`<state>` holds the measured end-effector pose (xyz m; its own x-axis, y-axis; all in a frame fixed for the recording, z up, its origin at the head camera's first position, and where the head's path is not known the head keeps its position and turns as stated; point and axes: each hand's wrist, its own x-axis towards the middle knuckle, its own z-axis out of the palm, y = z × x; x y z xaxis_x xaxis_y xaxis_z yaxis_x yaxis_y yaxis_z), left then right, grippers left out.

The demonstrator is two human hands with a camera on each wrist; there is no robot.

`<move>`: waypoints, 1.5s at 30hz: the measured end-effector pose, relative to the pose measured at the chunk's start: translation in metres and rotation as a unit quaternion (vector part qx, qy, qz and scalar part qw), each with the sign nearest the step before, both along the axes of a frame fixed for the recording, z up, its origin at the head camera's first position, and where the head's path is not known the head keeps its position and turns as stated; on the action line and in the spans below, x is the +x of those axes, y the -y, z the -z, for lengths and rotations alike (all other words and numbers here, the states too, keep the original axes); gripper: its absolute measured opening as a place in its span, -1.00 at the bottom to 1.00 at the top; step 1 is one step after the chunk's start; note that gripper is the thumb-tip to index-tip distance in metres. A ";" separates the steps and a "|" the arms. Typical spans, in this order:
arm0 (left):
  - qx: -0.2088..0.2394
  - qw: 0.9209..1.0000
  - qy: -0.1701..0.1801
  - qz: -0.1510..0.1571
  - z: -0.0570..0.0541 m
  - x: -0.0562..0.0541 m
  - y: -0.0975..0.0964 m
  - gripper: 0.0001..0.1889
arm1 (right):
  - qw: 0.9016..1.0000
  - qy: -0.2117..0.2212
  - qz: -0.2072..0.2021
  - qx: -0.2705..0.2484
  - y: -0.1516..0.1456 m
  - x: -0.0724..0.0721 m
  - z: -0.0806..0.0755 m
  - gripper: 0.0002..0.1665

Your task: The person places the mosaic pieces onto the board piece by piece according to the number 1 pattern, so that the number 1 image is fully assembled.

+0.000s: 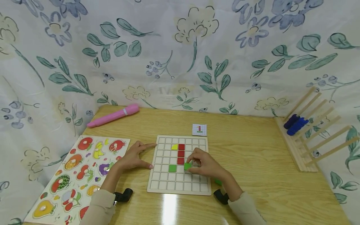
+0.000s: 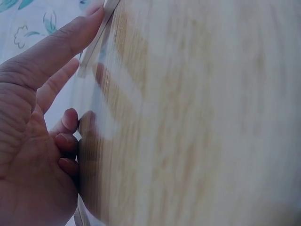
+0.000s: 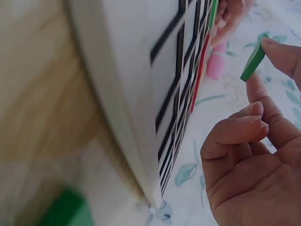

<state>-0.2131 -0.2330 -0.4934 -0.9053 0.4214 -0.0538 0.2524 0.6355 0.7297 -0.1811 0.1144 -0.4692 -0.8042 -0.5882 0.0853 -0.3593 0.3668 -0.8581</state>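
A white grid board [image 1: 160,186] lies on the table. My right hand [image 1: 206,165] is over it, pinching a green square tile [image 1: 187,166] between thumb and index finger; in the right wrist view that tile [image 3: 254,62] is held clear of the board's surface. Another green tile [image 1: 172,168] sits on the grid, with a column of red tiles [image 1: 181,153] and a yellow tile [image 1: 174,147] further up. At the board's left edge, my left hand [image 1: 133,157] touches it with outstretched thumb and index finger. The left wrist view shows its other fingers [image 2: 68,143] bent against the table.
Behind the board lies a small pattern card [image 1: 199,130]. A fruit puzzle board [image 1: 92,147] is at left, a pink pen-shaped object [image 1: 112,116] at back left. Wooden pegs with blue pieces [image 1: 297,126] stand at right. A green tile [image 1: 218,182] lies near my right wrist.
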 end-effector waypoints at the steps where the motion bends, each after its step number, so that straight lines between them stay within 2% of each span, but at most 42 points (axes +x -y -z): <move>1: 0.001 1.000 0.000 0.001 0.000 0.000 0.000 -0.07 | 1.000 -0.003 0.001 0.009 0.002 0.000 0.001 -0.78; 7: 0.000 1.000 -0.001 0.002 0.001 -0.001 -0.001 -0.07 | 0.997 -0.021 0.010 0.068 0.013 0.001 -0.001 -0.81; 14: 0.004 1.000 0.007 -0.003 0.000 -0.001 -0.001 -0.06 | 0.995 -0.035 0.003 0.098 0.019 0.001 -0.004 -0.80; 21: 0.004 1.000 0.007 -0.004 -0.002 0.001 0.001 -0.05 | 0.990 -0.046 0.002 0.131 0.027 -0.001 0.002 -0.80; 29: 0.004 1.000 0.004 -0.001 -0.004 0.002 0.000 -0.06 | 0.978 -0.081 0.013 0.190 0.036 0.004 0.004 -0.76; 37: 0.007 1.000 0.007 -0.001 -0.005 0.002 -0.001 -0.06 | 0.968 -0.120 0.033 0.219 0.038 0.006 0.003 -0.73; 41: 0.004 1.000 0.005 0.002 -0.005 0.002 -0.002 -0.06 | 0.972 -0.105 0.038 0.207 0.035 0.007 0.002 -0.71; 45: 0.004 1.000 0.007 0.002 -0.005 0.002 -0.002 -0.06 | 0.986 -0.060 0.047 0.151 0.024 0.008 -0.002 -0.69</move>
